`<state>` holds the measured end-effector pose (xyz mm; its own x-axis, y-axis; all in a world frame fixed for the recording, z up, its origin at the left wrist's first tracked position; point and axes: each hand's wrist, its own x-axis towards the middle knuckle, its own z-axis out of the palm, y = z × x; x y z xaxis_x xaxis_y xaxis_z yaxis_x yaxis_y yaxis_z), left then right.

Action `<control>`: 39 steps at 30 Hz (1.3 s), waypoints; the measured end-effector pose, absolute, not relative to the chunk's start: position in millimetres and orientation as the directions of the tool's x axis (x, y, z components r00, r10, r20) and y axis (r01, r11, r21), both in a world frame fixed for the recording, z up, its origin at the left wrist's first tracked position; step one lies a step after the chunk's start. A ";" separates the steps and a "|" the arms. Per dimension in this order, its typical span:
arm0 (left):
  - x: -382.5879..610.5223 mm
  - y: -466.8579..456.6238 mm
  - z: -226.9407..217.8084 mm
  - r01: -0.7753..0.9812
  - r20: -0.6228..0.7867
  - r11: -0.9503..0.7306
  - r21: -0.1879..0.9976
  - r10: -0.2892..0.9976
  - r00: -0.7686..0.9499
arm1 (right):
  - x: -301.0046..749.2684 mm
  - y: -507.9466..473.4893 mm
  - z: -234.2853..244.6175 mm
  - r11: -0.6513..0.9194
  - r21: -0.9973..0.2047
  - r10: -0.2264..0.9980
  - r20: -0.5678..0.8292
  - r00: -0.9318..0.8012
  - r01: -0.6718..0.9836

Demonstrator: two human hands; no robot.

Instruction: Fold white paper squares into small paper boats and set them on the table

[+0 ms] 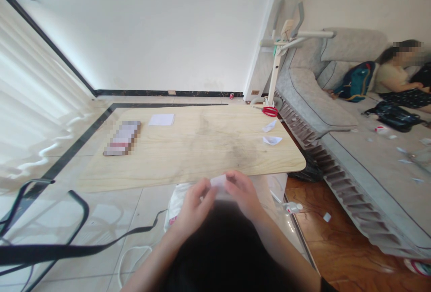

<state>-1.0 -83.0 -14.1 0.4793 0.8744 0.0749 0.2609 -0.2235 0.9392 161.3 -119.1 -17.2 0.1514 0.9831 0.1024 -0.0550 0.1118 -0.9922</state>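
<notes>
Between my two hands, just in front of the table's near edge, is a small piece of white paper. My left hand pinches its left side, and my right hand grips its right side. The fold of the paper is too small to make out. On the wooden table lie two folded white paper boats, one nearer and one farther, both at the right end. A stack of white paper rests toward the far left.
Red-handled scissors lie at the table's far right corner. A blurred-out box-like object sits on the left. Right of the table stand an exercise machine and a grey sofa, where a person sits. A bottle is below the table's right side.
</notes>
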 end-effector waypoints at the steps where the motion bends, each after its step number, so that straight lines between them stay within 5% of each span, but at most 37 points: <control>1: -1.8 -82.9 -14.0 0.289 0.094 -0.264 0.920 0.866 0.490 | 161.4 -118.9 -18.5 0.110 -0.992 0.981 0.098 0.166 -0.063; 10: 0.4 -81.0 -12.4 0.315 0.028 -0.249 0.916 0.822 0.569 | 155.4 -114.2 -29.6 0.082 -0.978 0.928 0.005 0.374 -0.190; 16: -2.3 -80.6 -10.0 0.321 0.096 -0.336 0.885 0.807 0.583 | 153.9 -115.8 -32.6 0.086 -0.963 0.948 0.000 0.318 -0.257; 21: -4.2 -79.7 -10.5 0.355 0.112 -0.380 0.854 0.801 0.588 | 156.1 -118.4 -30.5 0.076 -0.985 0.958 0.028 0.286 -0.156; 30: -1.1 -77.2 -22.1 0.253 -0.007 -0.139 0.958 0.864 0.503 | 153.2 -119.9 -29.7 0.120 -0.986 0.919 0.065 0.389 -0.120; 39: 1.7 -79.1 -24.9 0.204 -0.035 -0.066 0.977 0.889 0.456 | 158.2 -124.0 -21.9 0.365 -0.823 0.819 0.506 0.269 0.436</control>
